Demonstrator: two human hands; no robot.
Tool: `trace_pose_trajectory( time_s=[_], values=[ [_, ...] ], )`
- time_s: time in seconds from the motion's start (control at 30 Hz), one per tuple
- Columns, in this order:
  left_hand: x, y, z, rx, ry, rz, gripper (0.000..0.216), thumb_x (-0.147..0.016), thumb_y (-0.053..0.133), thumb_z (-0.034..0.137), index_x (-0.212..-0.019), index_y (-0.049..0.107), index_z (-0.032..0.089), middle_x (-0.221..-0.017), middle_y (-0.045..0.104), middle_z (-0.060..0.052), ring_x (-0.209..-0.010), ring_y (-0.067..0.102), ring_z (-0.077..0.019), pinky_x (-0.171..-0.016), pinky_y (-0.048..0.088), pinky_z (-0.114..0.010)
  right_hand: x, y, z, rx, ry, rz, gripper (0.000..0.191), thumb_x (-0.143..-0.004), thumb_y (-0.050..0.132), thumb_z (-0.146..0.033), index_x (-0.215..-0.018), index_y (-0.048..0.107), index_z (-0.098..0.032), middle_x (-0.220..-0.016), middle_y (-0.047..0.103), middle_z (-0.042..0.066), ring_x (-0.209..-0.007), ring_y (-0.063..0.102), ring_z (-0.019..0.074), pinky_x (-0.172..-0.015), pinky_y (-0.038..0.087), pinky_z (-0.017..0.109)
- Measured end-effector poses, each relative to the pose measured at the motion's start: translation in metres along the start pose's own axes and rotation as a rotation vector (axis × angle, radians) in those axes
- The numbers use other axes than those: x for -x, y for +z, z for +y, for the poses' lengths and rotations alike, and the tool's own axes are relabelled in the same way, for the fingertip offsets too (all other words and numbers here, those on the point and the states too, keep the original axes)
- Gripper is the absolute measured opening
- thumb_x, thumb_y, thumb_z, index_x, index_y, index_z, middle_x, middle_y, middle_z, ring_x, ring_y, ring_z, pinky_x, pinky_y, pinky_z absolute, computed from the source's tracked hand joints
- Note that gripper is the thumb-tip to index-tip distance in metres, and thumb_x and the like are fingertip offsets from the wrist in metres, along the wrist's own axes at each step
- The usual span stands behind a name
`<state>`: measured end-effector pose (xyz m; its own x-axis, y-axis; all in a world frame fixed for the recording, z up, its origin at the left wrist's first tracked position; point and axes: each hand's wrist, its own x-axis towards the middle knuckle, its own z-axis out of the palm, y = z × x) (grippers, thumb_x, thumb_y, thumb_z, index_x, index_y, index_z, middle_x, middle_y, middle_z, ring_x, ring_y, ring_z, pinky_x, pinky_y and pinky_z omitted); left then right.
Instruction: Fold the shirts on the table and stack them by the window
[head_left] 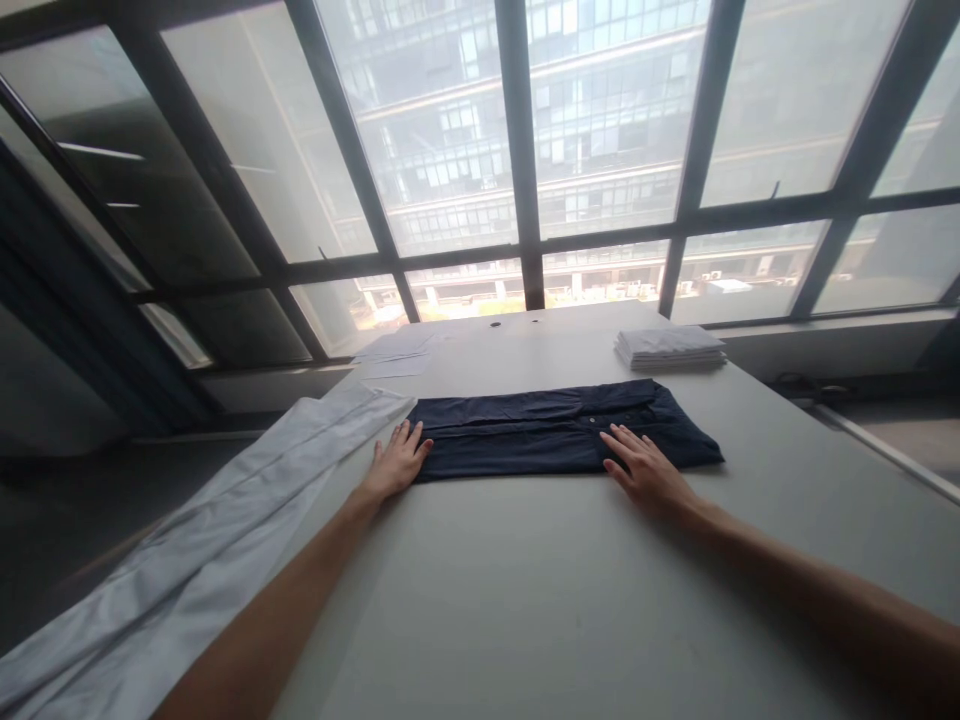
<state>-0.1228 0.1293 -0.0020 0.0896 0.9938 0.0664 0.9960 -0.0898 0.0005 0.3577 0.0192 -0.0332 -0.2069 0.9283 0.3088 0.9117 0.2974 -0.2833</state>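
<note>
A dark navy shirt (517, 435), folded into a long flat strip, lies across the white table (517, 590). Small buttons show near its right part, and its right end tapers to a corner. My left hand (397, 462) rests with fingers stretched out on the strip's left end. Flat on the cloth towards the right lies my right hand (643, 468), its fingers extended and a little apart. Neither hand grips anything. White cloth (247, 510) lies just left of my left hand, its tip close to the navy shirt's left end.
On the far right part of the table sits a stack of folded white cloth (670, 348). White sheets (394, 352) lie at the far left. The white cloth hangs along the table's left edge. Large framed windows (529, 150) stand beyond the table.
</note>
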Motion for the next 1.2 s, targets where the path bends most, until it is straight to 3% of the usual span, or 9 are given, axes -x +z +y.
trace_pose_trajectory(
  time_s=[0.1,0.2,0.3,0.53,0.67,0.8,0.97,1.1,1.2],
  values=[
    [0.000,0.005,0.015,0.040,0.041,0.103,0.069,-0.108,0.013,0.051,-0.162,0.030,0.012,-0.168,0.023,-0.017,-0.157,0.018,-0.0317,-0.122,0.020,-0.061,0.000,-0.001,0.008,-0.009,-0.009,0.065,0.053,-0.104,0.041,-0.044,-0.147,0.057,-0.018,-0.155,0.051,0.015,-0.147,0.042,0.0300,-0.121,0.032,0.053],
    [0.001,0.007,0.029,0.042,0.150,0.036,0.066,-0.108,0.018,0.052,-0.163,0.029,0.019,-0.169,0.022,-0.013,-0.157,0.016,-0.0320,-0.121,0.021,-0.061,-0.001,-0.002,0.015,-0.031,-0.002,0.057,0.047,-0.102,0.044,-0.041,-0.137,0.067,-0.019,-0.147,0.060,0.014,-0.139,0.052,0.0307,-0.118,0.039,0.051],
    [0.003,0.007,0.036,-0.010,0.188,-0.058,0.065,-0.107,0.025,0.051,-0.164,0.025,0.021,-0.170,0.018,-0.013,-0.158,0.013,-0.0333,-0.120,0.021,-0.063,0.000,-0.005,0.018,-0.035,-0.001,0.035,0.047,-0.102,0.043,-0.041,-0.138,0.066,-0.020,-0.149,0.058,0.012,-0.141,0.050,0.0298,-0.119,0.038,0.050],
    [0.000,0.010,0.027,-0.044,0.180,-0.107,0.067,-0.106,0.021,0.051,-0.165,0.019,0.020,-0.171,0.011,-0.011,-0.158,0.010,-0.0330,-0.121,0.020,-0.062,0.007,-0.019,0.012,-0.090,-0.043,-0.025,0.051,-0.100,0.047,-0.044,-0.142,0.062,-0.021,-0.152,0.055,0.011,-0.144,0.046,0.0298,-0.120,0.036,0.048],
    [-0.011,0.005,0.041,-0.021,0.166,-0.047,0.074,-0.104,0.021,0.057,-0.165,0.022,0.014,-0.171,0.014,-0.014,-0.158,0.010,-0.0334,-0.122,0.018,-0.060,-0.008,-0.036,0.038,-0.131,0.047,0.132,0.048,-0.099,0.047,-0.041,-0.137,0.065,-0.019,-0.144,0.061,0.013,-0.136,0.053,0.0301,-0.117,0.041,0.045],
    [-0.018,-0.011,0.106,0.081,0.248,0.011,0.078,-0.104,0.021,0.058,-0.163,0.024,0.007,-0.169,0.018,-0.017,-0.158,0.013,-0.0327,-0.124,0.019,-0.056,-0.034,-0.067,0.093,-0.145,0.395,0.256,0.038,-0.094,0.054,-0.032,-0.122,0.070,-0.012,-0.127,0.068,0.020,-0.125,0.060,0.0329,-0.113,0.043,0.045],
    [-0.021,-0.021,0.226,0.215,0.521,-0.015,0.073,-0.103,0.034,0.055,-0.162,0.029,0.011,-0.168,0.024,-0.017,-0.157,0.016,-0.0317,-0.125,0.017,-0.054,-0.050,-0.095,0.141,-0.558,0.816,-0.051,0.026,-0.086,0.072,-0.037,-0.095,0.069,-0.012,-0.095,0.072,0.016,-0.089,0.072,0.0294,-0.079,0.062,0.043],
    [-0.028,-0.009,0.299,0.289,0.638,0.001,0.064,-0.104,0.037,0.045,-0.159,0.034,0.013,-0.168,0.028,-0.015,-0.157,0.019,-0.0308,-0.125,0.018,-0.054,-0.050,-0.095,0.151,-0.714,0.913,-0.092,0.030,-0.079,0.081,-0.037,-0.090,0.066,-0.013,-0.080,0.071,0.012,-0.070,0.071,0.0216,-0.064,0.062,0.033],
    [-0.033,0.005,0.324,0.308,0.631,0.003,0.058,-0.104,0.035,0.035,-0.157,0.039,0.012,-0.166,0.033,-0.014,-0.155,0.024,-0.0297,-0.125,0.020,-0.052,-0.047,-0.090,0.155,-0.718,0.900,-0.098,0.031,-0.074,0.085,-0.037,-0.085,0.067,-0.014,-0.072,0.070,0.010,-0.063,0.068,0.0191,-0.056,0.058,0.028]
  ],
)
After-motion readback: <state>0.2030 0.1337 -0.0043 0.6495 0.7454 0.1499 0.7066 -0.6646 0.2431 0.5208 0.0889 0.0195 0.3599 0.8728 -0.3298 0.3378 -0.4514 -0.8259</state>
